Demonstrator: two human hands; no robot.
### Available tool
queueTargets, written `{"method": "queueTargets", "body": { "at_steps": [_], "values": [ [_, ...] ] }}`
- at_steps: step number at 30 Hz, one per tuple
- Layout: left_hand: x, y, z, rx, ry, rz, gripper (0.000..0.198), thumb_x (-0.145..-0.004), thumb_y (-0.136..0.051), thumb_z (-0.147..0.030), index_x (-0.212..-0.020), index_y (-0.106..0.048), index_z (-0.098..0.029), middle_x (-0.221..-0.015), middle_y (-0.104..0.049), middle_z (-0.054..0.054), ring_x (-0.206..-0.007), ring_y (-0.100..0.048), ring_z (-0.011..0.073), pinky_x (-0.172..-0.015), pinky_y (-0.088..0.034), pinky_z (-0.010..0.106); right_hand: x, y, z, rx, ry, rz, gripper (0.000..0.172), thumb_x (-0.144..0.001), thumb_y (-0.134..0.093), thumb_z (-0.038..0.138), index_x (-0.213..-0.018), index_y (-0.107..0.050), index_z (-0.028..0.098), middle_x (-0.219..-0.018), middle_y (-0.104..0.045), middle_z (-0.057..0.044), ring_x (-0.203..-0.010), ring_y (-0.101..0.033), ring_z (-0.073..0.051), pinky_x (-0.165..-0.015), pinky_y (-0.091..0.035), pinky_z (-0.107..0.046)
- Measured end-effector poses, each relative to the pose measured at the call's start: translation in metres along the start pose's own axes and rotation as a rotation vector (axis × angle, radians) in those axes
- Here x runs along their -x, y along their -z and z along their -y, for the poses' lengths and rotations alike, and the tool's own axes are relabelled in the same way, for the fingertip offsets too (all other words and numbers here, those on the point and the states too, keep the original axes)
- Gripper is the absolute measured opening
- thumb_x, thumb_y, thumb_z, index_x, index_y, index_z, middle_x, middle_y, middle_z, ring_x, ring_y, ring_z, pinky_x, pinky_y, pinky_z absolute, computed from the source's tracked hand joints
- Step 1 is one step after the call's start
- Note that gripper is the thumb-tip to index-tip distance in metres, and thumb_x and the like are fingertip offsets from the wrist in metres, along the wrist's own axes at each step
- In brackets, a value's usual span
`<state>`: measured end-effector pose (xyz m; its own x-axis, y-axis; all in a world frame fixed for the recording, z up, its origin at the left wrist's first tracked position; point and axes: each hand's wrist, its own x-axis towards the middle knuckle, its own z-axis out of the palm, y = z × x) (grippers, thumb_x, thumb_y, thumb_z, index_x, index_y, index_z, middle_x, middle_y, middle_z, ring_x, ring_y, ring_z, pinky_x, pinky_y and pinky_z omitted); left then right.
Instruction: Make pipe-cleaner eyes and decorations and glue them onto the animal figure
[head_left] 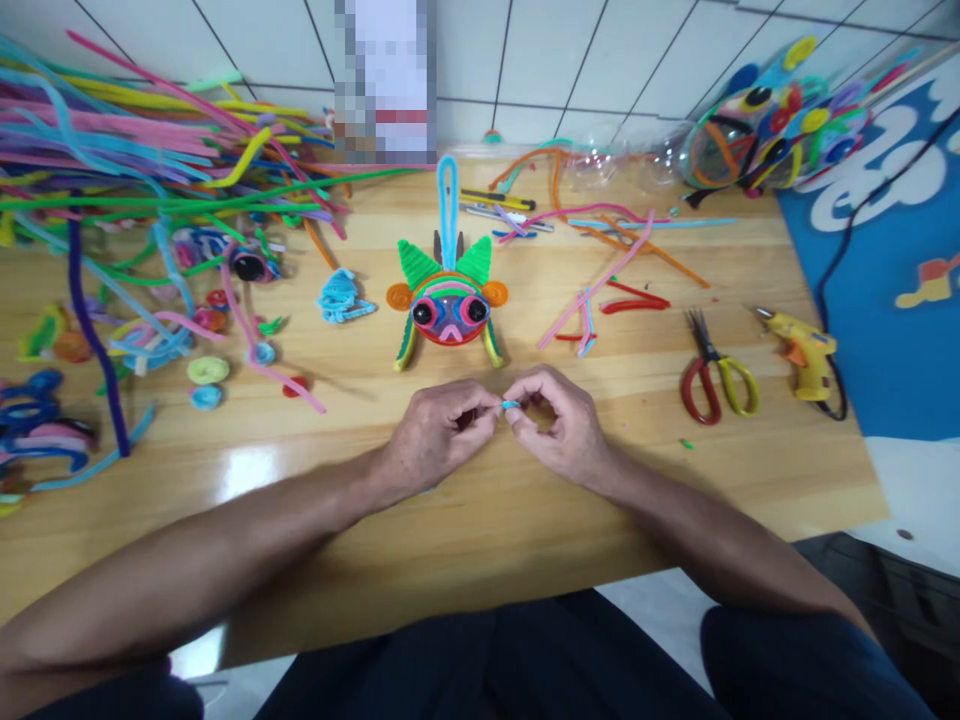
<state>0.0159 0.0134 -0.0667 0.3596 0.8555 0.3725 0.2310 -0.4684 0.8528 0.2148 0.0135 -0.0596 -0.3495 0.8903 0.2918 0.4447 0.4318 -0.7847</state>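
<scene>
Between the fingertips of both hands, over the front middle of the table, is a small blue pipe cleaner piece (511, 404). My left hand (442, 432) pinches toward its left end, thumb and forefinger together. From the other side my right hand (559, 428) grips it, fingers curled. Just beyond the hands stands a pipe cleaner animal figure (450, 312) with green ears, orange coils at the sides, black eyes ringed in pink, and a tall blue loop on top. A bundle of blue pipe cleaner (343, 297) lies left of the figure.
Scissors (712, 370) and a yellow glue gun (802, 350) lie at the right. Loose pipe cleaners (112, 140) pile up at the back left. A yellow utility knife (499, 199) rests behind the figure. Red pipe cleaner scraps (637, 300) lie right of it.
</scene>
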Motion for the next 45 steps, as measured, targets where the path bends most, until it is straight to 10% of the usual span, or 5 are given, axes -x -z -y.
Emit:
{"method": "queueTargets", "body": {
  "at_steps": [45],
  "values": [
    [0.0018, -0.0016, 0.0014, -0.029, 0.002, -0.011, 0.013, -0.088, -0.063, -0.003, -0.084, -0.070, -0.014, -0.067, -0.067, -0.002, -0.056, -0.056, 0.0061, -0.055, -0.041, 0.015, 0.0020, -0.0023, -0.0024, -0.022, -0.015, -0.003, 0.015, -0.086, -0.061, 0.010, -0.093, -0.063, 0.023, -0.081, -0.066, 0.001, -0.071, -0.061, -0.014, -0.066, -0.051, -0.028]
  ]
}}
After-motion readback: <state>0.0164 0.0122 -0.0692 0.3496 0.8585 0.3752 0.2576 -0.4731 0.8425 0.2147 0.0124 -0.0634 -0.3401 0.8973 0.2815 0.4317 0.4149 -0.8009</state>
